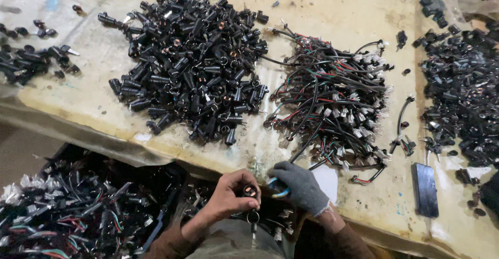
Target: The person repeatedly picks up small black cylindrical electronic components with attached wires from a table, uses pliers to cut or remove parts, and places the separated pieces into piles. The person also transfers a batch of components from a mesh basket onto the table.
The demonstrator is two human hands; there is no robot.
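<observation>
Head view: bare left hand pinches a round black plastic socket.

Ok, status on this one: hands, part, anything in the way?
Left hand bare, pinching black socket. Right hand gloved, holding wire. Socket pile and wire heap beyond, apart from the hands.

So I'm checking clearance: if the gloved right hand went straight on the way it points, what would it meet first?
Probably the wire harness pile just beyond the right hand; depth is unclear.
</observation>
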